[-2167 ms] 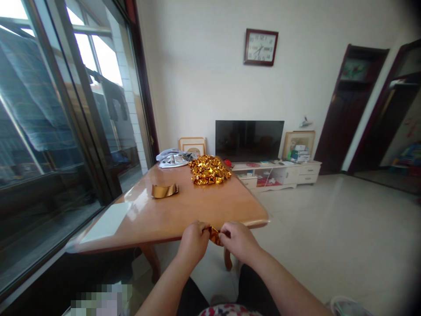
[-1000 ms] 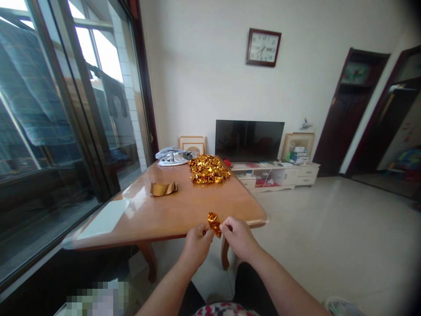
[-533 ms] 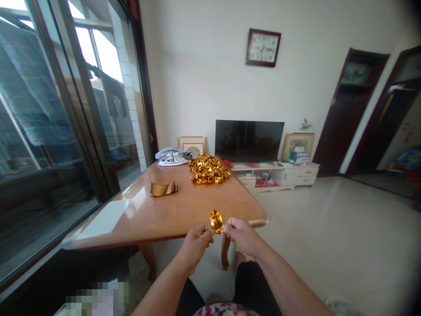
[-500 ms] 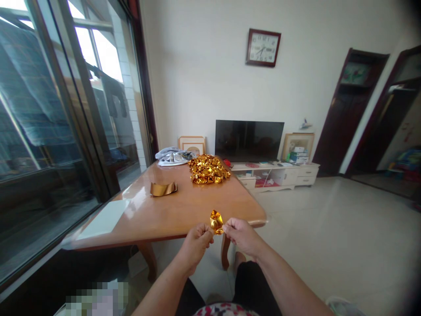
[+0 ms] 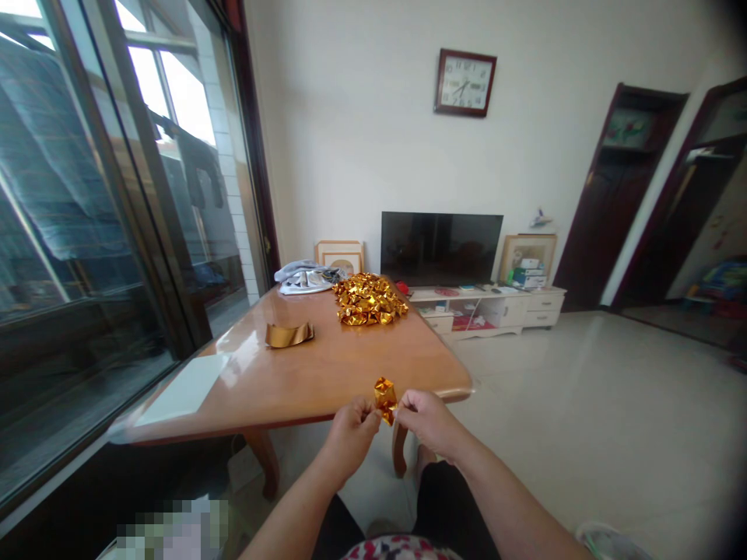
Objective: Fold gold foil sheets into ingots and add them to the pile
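The folded gold foil piece (image 5: 386, 390), pinched at its lower corners between the left hand (image 5: 348, 428) and right hand (image 5: 427, 420), has dropped slightly from half a second ago and sits just before the near edge of the surface (image 5: 327, 373); shaping appears ongoing. The foil is thin, creased and mirror-bright. Beyond it on the glossy wooden surface lie a curled gold strip (image 5: 289, 334) and, farther, a heap of finished gold pieces (image 5: 369, 299).
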A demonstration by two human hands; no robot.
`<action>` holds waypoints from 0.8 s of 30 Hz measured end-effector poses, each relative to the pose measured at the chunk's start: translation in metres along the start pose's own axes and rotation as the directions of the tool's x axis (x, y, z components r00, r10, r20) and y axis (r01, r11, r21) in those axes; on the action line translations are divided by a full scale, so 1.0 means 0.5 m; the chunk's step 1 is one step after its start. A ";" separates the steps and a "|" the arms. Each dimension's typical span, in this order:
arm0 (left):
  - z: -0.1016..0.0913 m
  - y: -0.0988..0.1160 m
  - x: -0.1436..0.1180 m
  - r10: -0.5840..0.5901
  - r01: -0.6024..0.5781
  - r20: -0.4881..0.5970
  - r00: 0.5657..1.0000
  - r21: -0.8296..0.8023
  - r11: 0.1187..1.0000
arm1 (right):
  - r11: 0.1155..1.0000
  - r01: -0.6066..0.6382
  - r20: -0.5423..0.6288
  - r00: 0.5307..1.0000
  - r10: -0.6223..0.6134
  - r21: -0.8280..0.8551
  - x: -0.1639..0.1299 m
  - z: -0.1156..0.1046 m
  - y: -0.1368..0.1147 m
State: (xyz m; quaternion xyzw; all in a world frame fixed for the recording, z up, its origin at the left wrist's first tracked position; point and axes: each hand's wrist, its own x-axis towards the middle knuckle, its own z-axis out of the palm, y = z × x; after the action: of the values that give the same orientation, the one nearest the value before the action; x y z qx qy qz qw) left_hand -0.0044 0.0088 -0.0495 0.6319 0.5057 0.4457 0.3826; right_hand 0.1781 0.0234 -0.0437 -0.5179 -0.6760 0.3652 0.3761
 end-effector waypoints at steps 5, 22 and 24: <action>0.002 0.003 -0.003 -0.071 0.072 0.025 0.997 -0.075 0.995 | 0.999 -0.015 -0.011 1.000 0.016 0.028 0.002 0.003 0.002; 0.002 -0.008 0.006 -0.154 0.177 0.090 0.984 -0.408 0.896 | 0.886 -0.145 0.090 0.989 0.117 0.441 0.001 0.007 -0.009; 0.002 -0.008 0.006 -0.155 0.181 0.096 0.983 -0.432 0.883 | 0.858 -0.154 0.114 0.987 0.112 0.491 0.000 0.005 -0.007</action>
State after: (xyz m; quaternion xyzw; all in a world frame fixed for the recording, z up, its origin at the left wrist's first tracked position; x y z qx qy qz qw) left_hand -0.0044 0.0128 -0.0532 0.4959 0.4336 0.4947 0.5669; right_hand 0.1744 0.0227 -0.0417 -0.4336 -0.5362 0.5729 0.4430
